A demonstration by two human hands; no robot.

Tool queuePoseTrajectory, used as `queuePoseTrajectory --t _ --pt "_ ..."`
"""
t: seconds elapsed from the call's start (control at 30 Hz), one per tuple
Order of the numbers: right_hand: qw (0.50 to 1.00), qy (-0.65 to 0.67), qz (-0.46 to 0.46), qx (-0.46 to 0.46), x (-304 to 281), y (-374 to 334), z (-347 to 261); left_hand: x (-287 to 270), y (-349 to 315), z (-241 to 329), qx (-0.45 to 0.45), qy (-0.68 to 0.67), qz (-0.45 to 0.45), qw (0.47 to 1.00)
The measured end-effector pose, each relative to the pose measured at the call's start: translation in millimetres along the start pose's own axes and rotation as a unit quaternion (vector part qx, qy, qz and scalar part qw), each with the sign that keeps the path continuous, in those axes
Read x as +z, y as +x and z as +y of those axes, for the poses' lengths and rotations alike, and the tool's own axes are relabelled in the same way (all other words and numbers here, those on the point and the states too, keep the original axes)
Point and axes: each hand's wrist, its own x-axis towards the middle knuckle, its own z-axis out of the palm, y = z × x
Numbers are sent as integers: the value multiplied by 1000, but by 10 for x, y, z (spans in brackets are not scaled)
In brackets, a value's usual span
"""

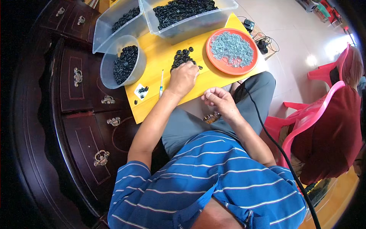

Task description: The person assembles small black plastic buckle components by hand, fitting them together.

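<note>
Left hand (183,78): palm down over the bench (160,45), its fingers bent and bunched at the near side of a loose pile of small black parts (181,57). The fingertips are hidden, so whether they are clamped on a part cannot be told. Right hand (224,103): just off the bench's near edge, thumb and index finger drawn together at the tips, the other fingers curled; whether something small lies between them cannot be told.

The pile lies toward the middle of the bench, one loose black part (200,67) just to its right. Left of the left wrist lies a slim screwdriver (161,91), shaft pointing to the far edge. Near the bench's near left corner are a white card (137,88) bearing a few black parts and a single black piece (135,102) beside it.

A round clear tub (140,65) of black parts stands at the left edge; two clear bins (100,42) (187,33), similarly filled, line the far edge. By the right edge sits an orange-red plate (208,53) of pale bluish slender pieces (231,46).

Surroundings: dark wooden drawers (76,93) at left; pale tiled floor (291,38), pink plastic chairs (310,116) and dark red cloth (329,133) at right.
</note>
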Motion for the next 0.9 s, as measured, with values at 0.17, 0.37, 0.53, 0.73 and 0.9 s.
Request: queuePoseTrajectory --t 0.17,0.37,0.53,0.73,0.9 --pt "999 34 -7 5 -11 13 -19 8 21 47 33 52 12 998" --pt "991 121 24 42 -52 -11 -35 15 -15 146 31 5 32 999" --pt "968 244 -14 49 -168 3 0 -158 -75 570 -10 -144 21 989" --pt "946 324 -22 3 -200 6 26 -122 -107 799 -6 -193 28 981" --pt "932 361 -10 -7 -318 -35 14 -102 -15 873 -29 -282 4 959"
